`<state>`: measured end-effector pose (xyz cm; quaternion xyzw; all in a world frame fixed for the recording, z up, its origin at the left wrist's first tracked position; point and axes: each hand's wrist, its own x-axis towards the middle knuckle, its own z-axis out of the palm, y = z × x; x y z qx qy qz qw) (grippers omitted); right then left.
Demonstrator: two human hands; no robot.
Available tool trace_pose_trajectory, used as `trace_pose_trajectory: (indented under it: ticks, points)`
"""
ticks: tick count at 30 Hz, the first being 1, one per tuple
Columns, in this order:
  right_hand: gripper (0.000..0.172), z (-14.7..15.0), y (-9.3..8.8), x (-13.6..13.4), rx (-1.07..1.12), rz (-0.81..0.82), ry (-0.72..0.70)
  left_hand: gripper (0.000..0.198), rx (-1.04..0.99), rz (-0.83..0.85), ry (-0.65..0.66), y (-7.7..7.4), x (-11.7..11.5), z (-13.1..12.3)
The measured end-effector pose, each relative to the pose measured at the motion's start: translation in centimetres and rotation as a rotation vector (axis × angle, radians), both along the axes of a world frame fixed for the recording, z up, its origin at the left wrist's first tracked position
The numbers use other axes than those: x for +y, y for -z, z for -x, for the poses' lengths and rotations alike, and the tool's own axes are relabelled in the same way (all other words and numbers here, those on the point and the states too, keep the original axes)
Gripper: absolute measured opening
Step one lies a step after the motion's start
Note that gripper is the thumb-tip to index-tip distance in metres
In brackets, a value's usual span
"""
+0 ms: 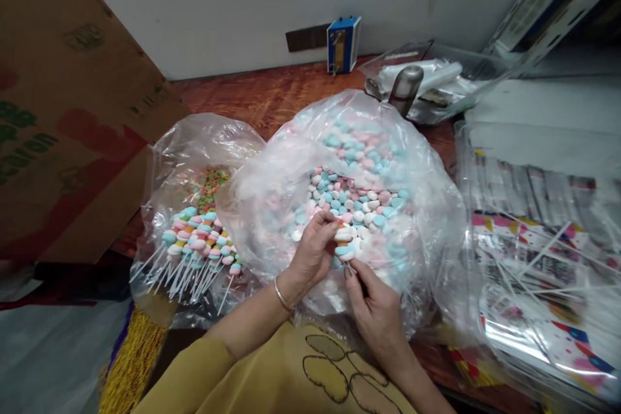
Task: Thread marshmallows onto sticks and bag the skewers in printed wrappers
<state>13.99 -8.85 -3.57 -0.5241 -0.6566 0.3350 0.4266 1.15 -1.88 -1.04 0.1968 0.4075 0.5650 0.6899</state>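
Observation:
Over a large clear plastic bag, my left hand [316, 247] pinches the top of a small candy skewer [344, 250]. The skewer stacks white and pale blue candies with orange between them. From below, my right hand [377, 303] closes its fingers around the skewer's lower end; the stick is mostly hidden there. Beneath both hands, the open bag is full of loose pink, blue and white candies [361, 204]. To the left lies a pile of finished-looking candy skewers [201, 236] with white sticks pointing down, beside small green and orange candies [215, 187] in another plastic bag [194, 132].
A tall cardboard box [72, 110] stands at the left. Printed wrappers [533, 259] and loose white sticks [546, 249] lie in clear plastic at the right. Against the wall sit a blue box [343, 45], a metal cylinder [406, 87] and rolled clear plastic [439, 77].

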Motion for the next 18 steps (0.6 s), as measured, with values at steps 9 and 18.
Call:
trace_pose_trajectory:
  ticks: [9,18]
  points:
    - [0.03,-0.5,0.3,0.0,-0.216,-0.086,0.029,0.027,-0.055,-0.076,0.087,-0.5,-0.7,-0.3]
    - [0.028,-0.4,0.1,-0.7,-0.317,-0.16,-0.046,0.042,0.014,-0.016,-0.097,-0.4,-0.8,-1.6]
